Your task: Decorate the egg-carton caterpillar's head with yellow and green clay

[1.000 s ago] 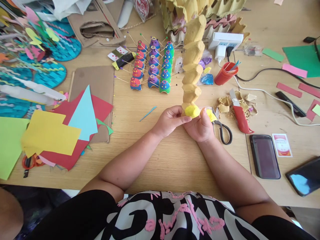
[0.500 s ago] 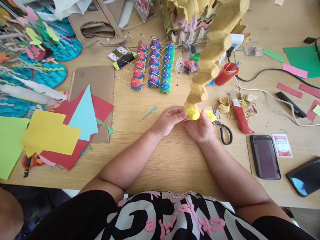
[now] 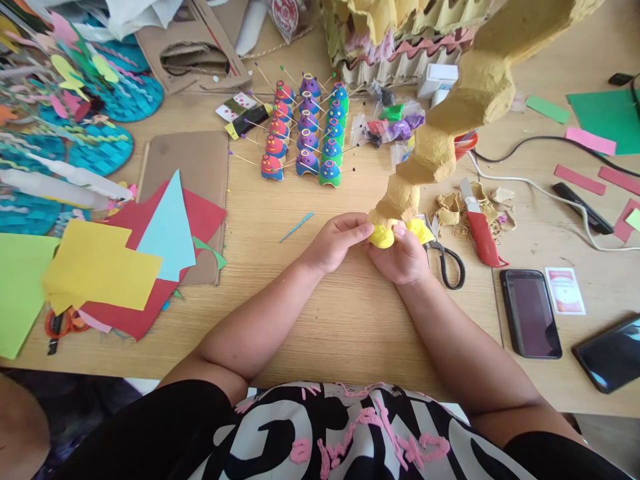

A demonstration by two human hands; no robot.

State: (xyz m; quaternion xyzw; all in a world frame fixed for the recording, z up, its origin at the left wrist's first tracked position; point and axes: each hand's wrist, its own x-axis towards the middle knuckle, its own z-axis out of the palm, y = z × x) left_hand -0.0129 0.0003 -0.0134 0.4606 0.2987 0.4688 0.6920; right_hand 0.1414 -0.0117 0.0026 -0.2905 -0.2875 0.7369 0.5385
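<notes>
Between my hands is a long strip of egg carton [image 3: 434,152], brownish yellow and bumpy, rising away to the upper right. Bright yellow clay [image 3: 383,237] covers its near end. My left hand [image 3: 340,241] pinches that end from the left, thumb against the clay's edge. Closed around the same end from the right is my right hand [image 3: 403,257], its thumb at the clay; the fingers beneath are mostly hidden. More yellow clay in a wrapper [image 3: 421,230] lies just right of my right thumb, beside black-handled scissors [image 3: 447,263].
Rows of red, purple and blue-green clay caterpillars [image 3: 307,143] stand behind my hands. A red-handled knife [image 3: 483,237] lies among carton scraps [image 3: 450,208]. A blue stick [image 3: 297,227] is left of my hands, with coloured paper sheets [image 3: 103,263] farther left. Two phones [image 3: 531,313] lie right.
The egg carton strip has tilted, its far end swinging right and towards me, now in front of the red cup. Both hands stay nearly in place, with the right thumb slightly shifted.
</notes>
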